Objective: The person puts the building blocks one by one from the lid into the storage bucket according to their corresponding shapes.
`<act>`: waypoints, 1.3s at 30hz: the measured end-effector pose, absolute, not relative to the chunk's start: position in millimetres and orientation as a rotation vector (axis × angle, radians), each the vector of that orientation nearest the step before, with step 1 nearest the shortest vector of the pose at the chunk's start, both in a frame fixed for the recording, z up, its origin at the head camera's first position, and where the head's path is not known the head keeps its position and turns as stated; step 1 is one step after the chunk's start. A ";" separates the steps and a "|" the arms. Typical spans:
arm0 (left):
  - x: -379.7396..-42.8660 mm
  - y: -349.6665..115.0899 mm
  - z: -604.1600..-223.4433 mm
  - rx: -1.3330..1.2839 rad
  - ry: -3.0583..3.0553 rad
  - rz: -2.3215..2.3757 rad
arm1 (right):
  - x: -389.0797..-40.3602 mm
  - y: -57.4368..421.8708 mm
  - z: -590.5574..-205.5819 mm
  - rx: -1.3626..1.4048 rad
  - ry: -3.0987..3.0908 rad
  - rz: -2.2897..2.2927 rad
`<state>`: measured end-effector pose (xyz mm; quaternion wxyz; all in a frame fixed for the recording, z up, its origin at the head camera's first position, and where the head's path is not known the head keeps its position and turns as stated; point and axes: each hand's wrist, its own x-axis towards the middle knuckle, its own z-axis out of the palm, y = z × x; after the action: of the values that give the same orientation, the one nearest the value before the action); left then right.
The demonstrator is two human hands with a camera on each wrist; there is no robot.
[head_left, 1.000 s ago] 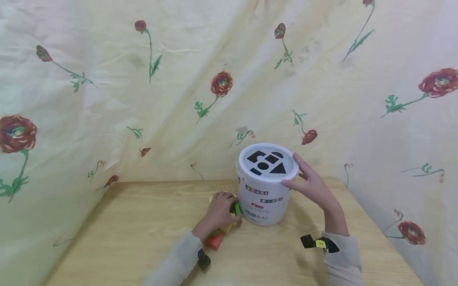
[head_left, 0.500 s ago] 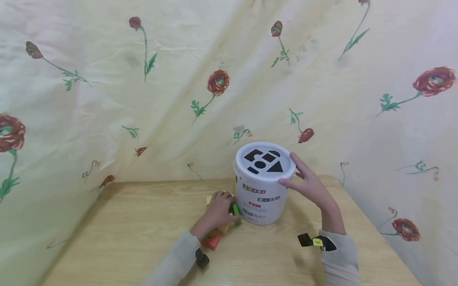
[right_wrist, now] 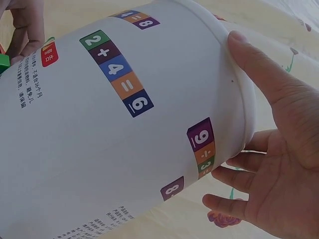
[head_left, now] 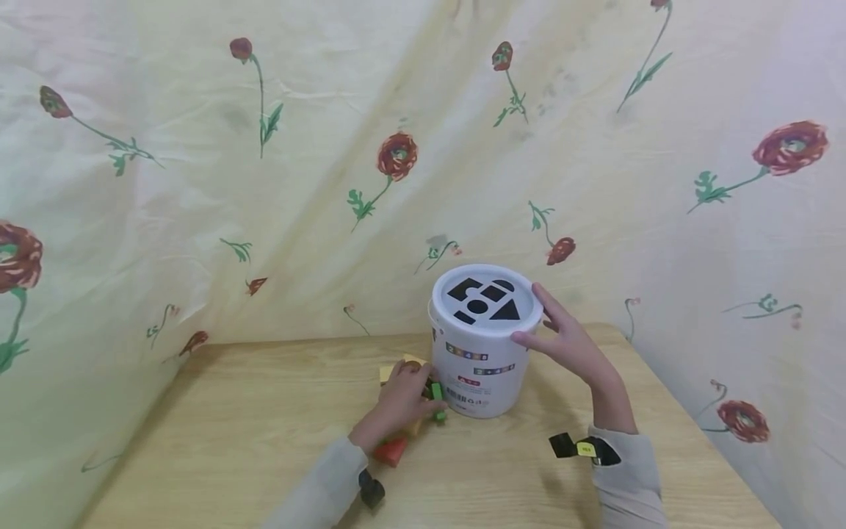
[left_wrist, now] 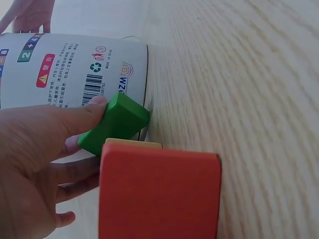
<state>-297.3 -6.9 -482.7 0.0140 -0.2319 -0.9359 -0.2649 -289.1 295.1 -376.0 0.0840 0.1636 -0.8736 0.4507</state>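
A white toy bucket (head_left: 477, 378) stands upright on the table, its lid (head_left: 449, 294) cut with several black-looking shape holes. My right hand (head_left: 576, 349) holds the bucket at its upper right rim, thumb in front and fingers round the far side. Left of the bucket, my left hand (head_left: 396, 404) reaches over a small group of wooden blocks. In the left wrist view, its thumb and fingers pinch a green block (left_wrist: 115, 124) close to the bucket's base. A red block (left_wrist: 159, 194) is nearest that camera, with a yellowish block (left_wrist: 134, 143) mostly hidden behind it.
Yellow blocks (head_left: 385, 375) show beyond the left hand. The wooden table (head_left: 251, 411) meets a flower-printed cloth (head_left: 317, 184) behind and at both sides. Dark wrist straps (head_left: 371, 491) sit over the sleeves.
The left hand has drawn back slightly and its fingers have spread, so more of the green and yellow blocks shows. The right hand stays on the bucket rim. The head view has shifted slightly.
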 end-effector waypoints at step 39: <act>-271.8 -19.7 -449.4 -0.888 -2.387 -1.254 | -282.9 293.6 -374.2 0.498 -2.619 1.344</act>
<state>-271.8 -19.7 -449.4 0.1510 -0.3093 -0.8312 -0.4367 -282.9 293.6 -374.2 0.0780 0.1663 -0.8746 0.4487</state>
